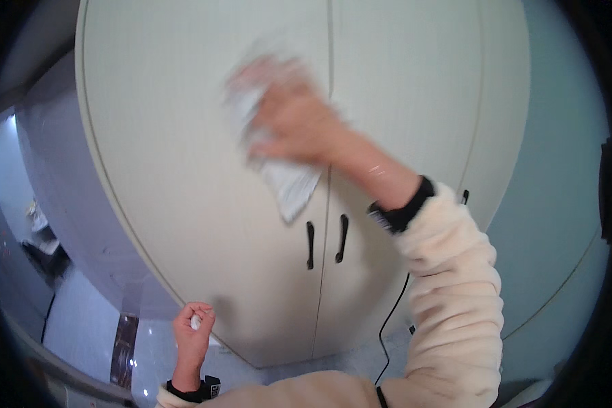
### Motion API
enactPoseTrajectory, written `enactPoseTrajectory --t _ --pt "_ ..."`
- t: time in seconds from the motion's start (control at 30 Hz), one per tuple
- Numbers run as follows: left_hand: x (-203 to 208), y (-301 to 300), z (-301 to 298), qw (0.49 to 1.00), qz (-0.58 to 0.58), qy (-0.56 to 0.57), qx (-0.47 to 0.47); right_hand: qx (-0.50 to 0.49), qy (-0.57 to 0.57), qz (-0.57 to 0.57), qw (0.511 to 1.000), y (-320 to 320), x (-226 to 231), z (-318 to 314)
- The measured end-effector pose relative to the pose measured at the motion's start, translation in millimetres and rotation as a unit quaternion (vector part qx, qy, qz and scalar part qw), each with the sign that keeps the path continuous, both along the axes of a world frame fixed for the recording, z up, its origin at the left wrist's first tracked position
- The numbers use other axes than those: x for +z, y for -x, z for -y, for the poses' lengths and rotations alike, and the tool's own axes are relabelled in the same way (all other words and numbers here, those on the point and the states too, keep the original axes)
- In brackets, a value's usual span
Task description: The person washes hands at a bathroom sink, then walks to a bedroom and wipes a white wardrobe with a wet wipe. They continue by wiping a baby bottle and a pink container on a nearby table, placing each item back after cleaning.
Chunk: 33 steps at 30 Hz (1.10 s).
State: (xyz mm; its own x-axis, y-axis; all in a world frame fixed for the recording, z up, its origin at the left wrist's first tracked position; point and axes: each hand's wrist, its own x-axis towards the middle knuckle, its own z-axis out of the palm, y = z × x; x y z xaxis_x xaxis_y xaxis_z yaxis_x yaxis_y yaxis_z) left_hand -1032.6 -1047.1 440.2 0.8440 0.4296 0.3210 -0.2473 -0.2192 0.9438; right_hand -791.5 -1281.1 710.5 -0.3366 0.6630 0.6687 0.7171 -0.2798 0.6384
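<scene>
My right hand (296,119), smeared by motion, is raised in front of a tall cream cabinet door (183,156). It grips a white cloth (291,187), whose loose corner hangs below the fingers. The cloth appears to lie against the door, left of the seam between two doors. Low on the left, my left hand (190,340) is closed in a fist. A small white bit (195,321) shows between its fingers, too little to name. Cream fluffy sleeves with black cuffs cover both arms.
Two black handles (311,245) flank the door seam below the cloth. A black cable (384,333) runs down beside my right sleeve. A pale green wall (557,170) stands on the right. Shiny floor (81,319) and a grey door (10,265) lie to the left.
</scene>
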Motion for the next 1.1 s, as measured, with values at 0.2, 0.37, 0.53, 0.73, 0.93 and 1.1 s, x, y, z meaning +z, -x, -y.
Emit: enactPoseTrajectory --t 0.2,0.37,0.53,0.73,0.93,1.1 --pt "8.9 -28.8 10.5 0.992 0.055 -0.107 -0.022 -0.129 -0.092 0.155 0.975 -25.2 40.8 40.6" --pt "-10.6 -28.9 2.2 0.995 0.038 -0.087 -0.016 -0.255 -0.429 0.064 0.864 -86.8 79.0 210.4" --pt "-26.5 -18.8 -13.3 0.996 0.019 -0.081 0.042 -0.346 -0.706 -0.247 0.566 -126.2 97.5 308.3" --pt "-17.7 -34.7 -1.1 0.999 0.012 0.017 0.038 -0.260 -0.542 -0.119 0.790 -91.0 179.6 164.4" --pt "11.3 -82.0 67.4 0.972 0.084 -0.218 -0.039 -0.091 -0.179 0.132 0.971 -34.7 142.7 -33.9" --pt "22.1 -105.4 99.3 0.840 0.189 -0.508 -0.024 -0.141 -0.195 0.193 0.951 -47.8 172.0 15.3"
